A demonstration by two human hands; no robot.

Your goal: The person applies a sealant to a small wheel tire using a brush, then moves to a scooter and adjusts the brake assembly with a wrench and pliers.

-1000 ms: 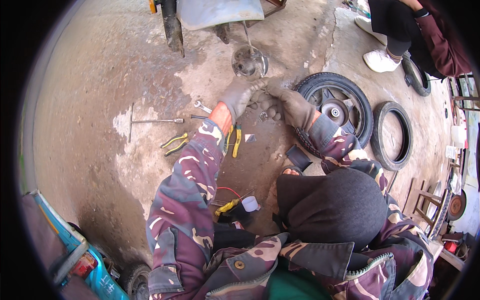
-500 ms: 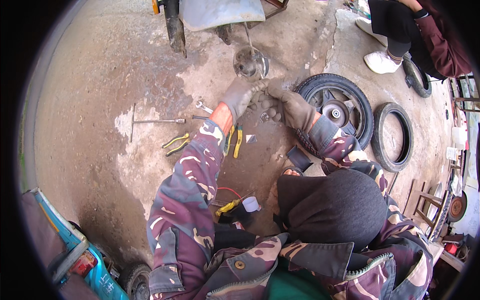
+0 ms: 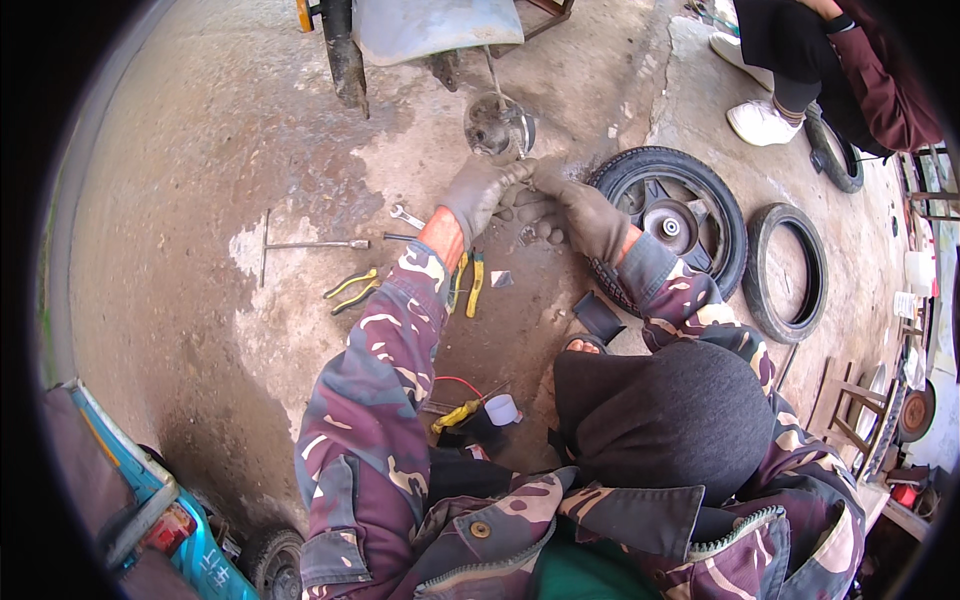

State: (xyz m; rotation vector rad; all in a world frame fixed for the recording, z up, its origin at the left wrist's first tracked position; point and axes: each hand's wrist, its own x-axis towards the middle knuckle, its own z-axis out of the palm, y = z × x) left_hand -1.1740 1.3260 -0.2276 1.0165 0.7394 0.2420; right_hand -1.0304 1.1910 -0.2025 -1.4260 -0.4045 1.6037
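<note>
Both my hands wear grey work gloves and meet just below the round metal brake plate [image 3: 486,130], which hangs at the end of a thin rod [image 3: 493,75]. My left hand [image 3: 473,197] has its fingers pinched together at the plate's lower edge. Against it, my right hand [image 3: 592,210] is closed too, thumb and forefinger toward the same spot and the other fingers curled. Whatever small part lies between the fingertips is hidden by the gloves. Left of my left wrist are an open-end wrench [image 3: 404,215] and a T-handle socket wrench [image 3: 315,243].
Yellow-handled pliers [image 3: 352,288] and another yellow-handled tool [image 3: 476,283] lie on the concrete. A wheel with its tyre [image 3: 735,228] and a loose tyre [image 3: 820,290] lie to the right. Someone in white shoes [image 3: 762,124] sits at upper right. A blue vehicle [image 3: 205,548] stands lower left.
My hands stay together below the brake plate. The fingers of my right hand have shifted slightly. The view has moved a little; the tools and tyres lie as before.
</note>
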